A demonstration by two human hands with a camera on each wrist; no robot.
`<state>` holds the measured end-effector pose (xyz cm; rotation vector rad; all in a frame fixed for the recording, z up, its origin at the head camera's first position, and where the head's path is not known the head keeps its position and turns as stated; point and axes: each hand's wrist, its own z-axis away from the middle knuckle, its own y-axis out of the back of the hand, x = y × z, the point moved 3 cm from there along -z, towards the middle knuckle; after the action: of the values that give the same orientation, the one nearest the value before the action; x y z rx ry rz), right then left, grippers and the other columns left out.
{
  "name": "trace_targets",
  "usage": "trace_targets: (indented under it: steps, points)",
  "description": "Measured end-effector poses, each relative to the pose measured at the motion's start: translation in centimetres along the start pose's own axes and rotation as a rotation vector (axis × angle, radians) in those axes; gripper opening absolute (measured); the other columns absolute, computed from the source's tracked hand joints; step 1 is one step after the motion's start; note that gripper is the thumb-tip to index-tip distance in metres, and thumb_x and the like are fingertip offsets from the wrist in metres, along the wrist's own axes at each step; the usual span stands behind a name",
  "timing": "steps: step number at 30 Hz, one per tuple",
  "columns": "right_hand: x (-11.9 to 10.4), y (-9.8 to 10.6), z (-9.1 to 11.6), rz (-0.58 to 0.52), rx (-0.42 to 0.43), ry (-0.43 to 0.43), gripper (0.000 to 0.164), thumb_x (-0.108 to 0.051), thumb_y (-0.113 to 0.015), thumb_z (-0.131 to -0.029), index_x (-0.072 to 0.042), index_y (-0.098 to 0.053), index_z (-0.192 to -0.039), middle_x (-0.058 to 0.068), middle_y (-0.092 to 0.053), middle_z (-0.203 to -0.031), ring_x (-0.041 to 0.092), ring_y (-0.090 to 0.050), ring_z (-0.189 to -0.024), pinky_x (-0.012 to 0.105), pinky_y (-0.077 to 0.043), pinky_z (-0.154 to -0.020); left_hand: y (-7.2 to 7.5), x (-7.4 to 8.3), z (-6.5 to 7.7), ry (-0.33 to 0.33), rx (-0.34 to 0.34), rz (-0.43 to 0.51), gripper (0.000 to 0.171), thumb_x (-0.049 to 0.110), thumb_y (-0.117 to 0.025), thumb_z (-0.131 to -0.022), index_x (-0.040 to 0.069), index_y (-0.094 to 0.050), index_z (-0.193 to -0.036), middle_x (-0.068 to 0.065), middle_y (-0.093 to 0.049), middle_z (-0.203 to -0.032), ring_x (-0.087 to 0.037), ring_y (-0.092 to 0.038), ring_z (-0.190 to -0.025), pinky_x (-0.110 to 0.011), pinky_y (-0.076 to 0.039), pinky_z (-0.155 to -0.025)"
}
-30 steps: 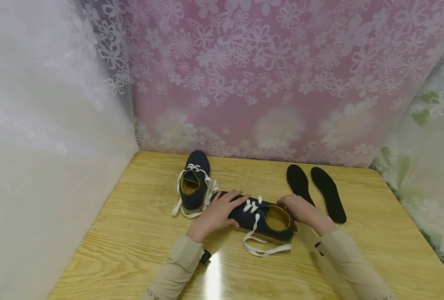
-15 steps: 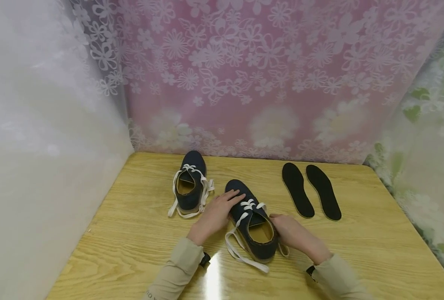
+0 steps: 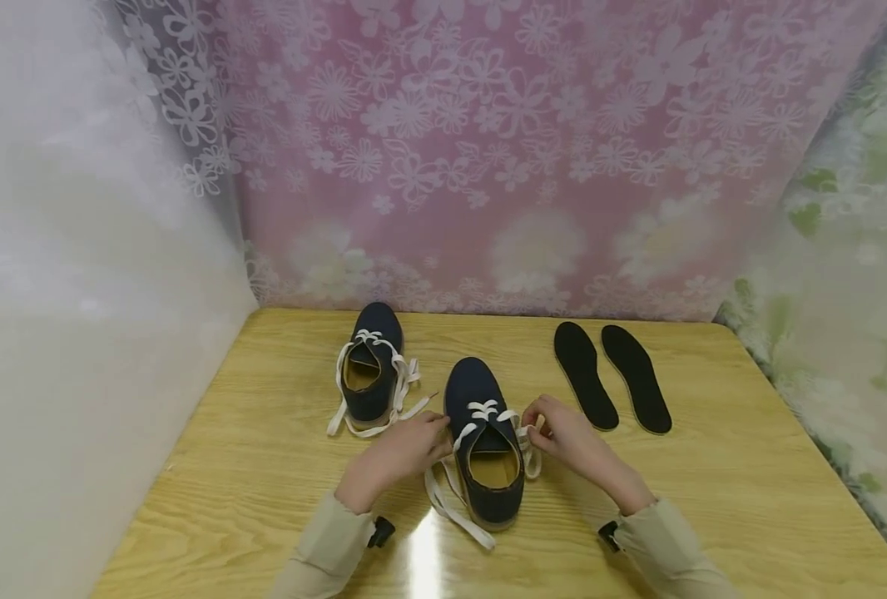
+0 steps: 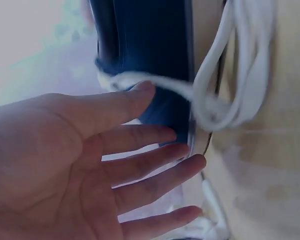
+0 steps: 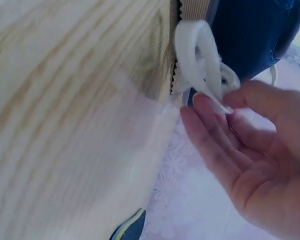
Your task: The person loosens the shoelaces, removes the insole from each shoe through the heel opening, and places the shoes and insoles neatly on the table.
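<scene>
A navy lace-up shoe (image 3: 473, 384) stands upright on the wooden table, toe toward the back wall, its tan inside showing. My left hand (image 3: 404, 453) is at the shoe's left side; in the left wrist view its fingers (image 4: 155, 182) are spread and nearly straight beside the navy upper. A loose white lace loops down that side, passing by the thumb. On the other side, my right hand (image 3: 572, 441) pinches the shoe's right white shoelace (image 5: 197, 55) between thumb and fingertips. The lace hangs in loops beside the sole.
A second navy shoe (image 3: 369, 405) with loose white laces stands to the left, farther back. Two black insoles (image 3: 584, 374) lie side by side at the back right. Pink floral fabric (image 3: 488, 166) hangs behind the wooden table (image 3: 264, 466).
The nearer shoe has turned from lying sideways to pointing toward the back. My left hand has slid off its toe to the side; my right hand has left the heel and taken the lace.
</scene>
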<state>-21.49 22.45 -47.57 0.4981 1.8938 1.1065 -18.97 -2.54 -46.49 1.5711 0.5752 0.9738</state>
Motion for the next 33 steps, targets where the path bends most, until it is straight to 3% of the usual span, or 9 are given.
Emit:
trace_targets:
  steps: [5, 9, 11, 14, 22, 25, 28, 31, 33]
  points:
    - [-0.2, -0.4, -0.4, -0.160, 0.030, -0.072, 0.012, 0.003, -0.063, -0.097, -0.006, -0.058, -0.102, 0.019, -0.067, -0.119, 0.027, -0.074, -0.087, 0.025, -0.057, -0.065, -0.9, 1.6, 2.9, 0.048, -0.020, 0.071, 0.066, 0.036, -0.064, -0.101, -0.012, -0.046, -0.144, -0.027, -0.052, -0.141, -0.040, -0.059, -0.123, -0.047, -0.053, -0.099]
    - [-0.3, -0.8, -0.2, -0.348, -0.033, -0.169, 0.007, 0.001, -0.055, -0.102, -0.003, -0.052, -0.106, 0.025, -0.065, -0.117, 0.024, -0.072, -0.083, 0.028, -0.057, -0.064, -2.3, 2.9, 4.0, 0.085, -0.020, 0.021, 0.108, 0.062, -0.079, -0.077, -0.010, -0.041, -0.147, -0.024, -0.050, -0.138, -0.038, -0.056, -0.121, -0.042, -0.057, -0.090]
    - [-0.4, -0.9, 0.0, -0.418, -0.047, -0.218, 0.007, 0.001, -0.054, -0.102, -0.002, -0.051, -0.107, 0.021, -0.065, -0.111, 0.021, -0.068, -0.078, 0.030, -0.058, -0.064, -3.0, 3.4, 4.1, 0.066, 0.004, -0.046, 0.112, 0.064, -0.084, -0.067, -0.008, -0.046, -0.143, -0.020, -0.051, -0.131, -0.033, -0.054, -0.116, -0.035, -0.058, -0.086]
    - [-0.4, -0.8, 0.1, -0.446, -0.041, -0.268, 0.007, 0.000, -0.056, -0.102, -0.003, -0.053, -0.108, 0.014, -0.063, -0.102, 0.018, -0.065, -0.074, 0.032, -0.058, -0.062, -3.5, 4.1, 3.9, 0.035, 0.066, -0.101, 0.097, 0.057, -0.088, -0.066, -0.004, -0.055, -0.133, -0.014, -0.051, -0.119, -0.027, -0.053, -0.105, -0.028, -0.057, -0.074]
    - [-0.3, -0.1, 0.0, -0.558, 0.010, -0.275, 0.016, -0.007, -0.059, -0.103, 0.002, -0.058, -0.116, 0.015, -0.062, -0.102, 0.015, -0.067, -0.082, 0.035, -0.060, -0.070, -3.4, 3.3, 3.3, 0.004, 0.140, -0.171, 0.029, 0.042, -0.074, -0.090, 0.013, -0.068, -0.088, -0.001, -0.056, -0.080, -0.019, -0.061, -0.066, -0.030, -0.048, -0.049]
    - [-0.3, 0.4, -0.2, -0.650, 0.049, -0.283, 0.026, -0.011, -0.056, -0.105, 0.007, -0.057, -0.124, 0.021, -0.062, -0.109, 0.011, -0.068, -0.085, 0.033, -0.060, -0.074, -2.7, 2.1, 3.2, 0.052, 0.233, -0.169, 0.027, 0.032, -0.072, -0.094, 0.012, -0.062, -0.079, -0.001, -0.056, -0.065, -0.020, -0.058, -0.053, -0.031, -0.044, -0.043]
    - [-0.3, 0.6, -0.4, -0.696, 0.095, -0.306, 0.034, -0.016, -0.056, -0.106, 0.008, -0.058, -0.130, 0.025, -0.063, -0.117, 0.009, -0.070, -0.089, 0.027, -0.059, -0.075, -1.7, 1.1, 2.9, 0.134, 0.409, -0.183, 0.024, 0.018, -0.072, -0.092, 0.008, -0.056, -0.077, -0.003, -0.052, -0.055, -0.021, -0.055, -0.046, -0.033, -0.042, -0.038]
    - [-0.5, 0.5, -0.6, -0.642, 0.134, -0.338, 0.036, -0.019, -0.059, -0.105, 0.004, -0.063, -0.132, 0.024, -0.065, -0.123, 0.013, -0.074, -0.091, 0.023, -0.056, -0.069, -1.0, 0.7, 2.4, 0.229, 0.541, -0.174, 0.014, 0.007, -0.070, -0.088, 0.003, -0.058, -0.083, -0.007, -0.051, -0.051, -0.025, -0.055, -0.041, -0.035, -0.041, -0.034]
    - [-0.7, 0.3, -0.6, -0.531, 0.165, -0.347, 0.032, -0.017, -0.063, -0.103, 0.000, -0.068, -0.129, 0.022, -0.067, -0.122, 0.018, -0.076, -0.088, 0.021, -0.052, -0.059, -0.9, 0.7, 1.9, 0.273, 0.571, -0.154, 0.007, 0.004, -0.068, -0.087, 0.000, -0.063, -0.089, -0.011, -0.055, -0.052, -0.028, -0.057, -0.042, -0.037, -0.044, -0.035]
